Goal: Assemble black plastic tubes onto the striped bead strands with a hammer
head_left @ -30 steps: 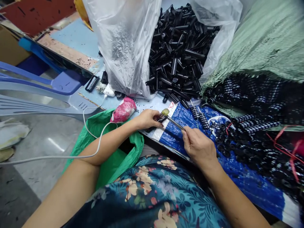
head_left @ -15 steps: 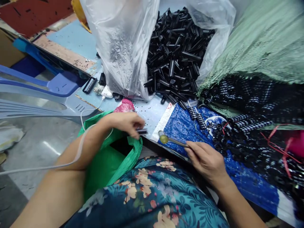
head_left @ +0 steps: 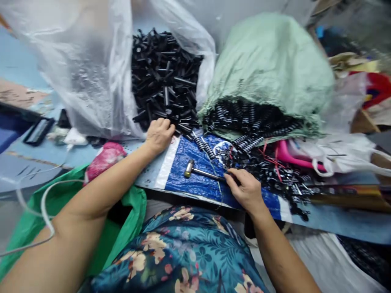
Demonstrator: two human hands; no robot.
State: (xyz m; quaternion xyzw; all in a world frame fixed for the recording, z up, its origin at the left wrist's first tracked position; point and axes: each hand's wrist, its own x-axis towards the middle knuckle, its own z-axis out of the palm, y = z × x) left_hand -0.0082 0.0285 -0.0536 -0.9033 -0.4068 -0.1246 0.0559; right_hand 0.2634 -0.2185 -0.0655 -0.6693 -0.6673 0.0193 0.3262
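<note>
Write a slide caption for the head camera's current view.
Left hand at the near edge of a heap of black parts, a hammer in the grip of the right hand.

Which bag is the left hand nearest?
The clear plastic bag: the left hand is at the plain black pieces by its mouth. The pale green sack stands farther right; the bright green bag sits lower left.

Black plastic tubes (head_left: pixel 168 85) crowd L hand (head_left: pixel 160 136) at 12 o'clock; a clear plastic bag (head_left: pixel 91 81) walls off 10, w/ a pink plastic-wrapped bundle (head_left: pixel 105 158) at 8. Bare blue plastic sheet (head_left: pixel 183 189) leaves a free lane at 5, while a small hammer (head_left: pixel 206 174) bars 4. From R hand (head_left: pixel 242 187), patterned black pcs. (head_left: pixel 269 171) block 2, green woven sack (head_left: pixel 271 73) 1.
</note>
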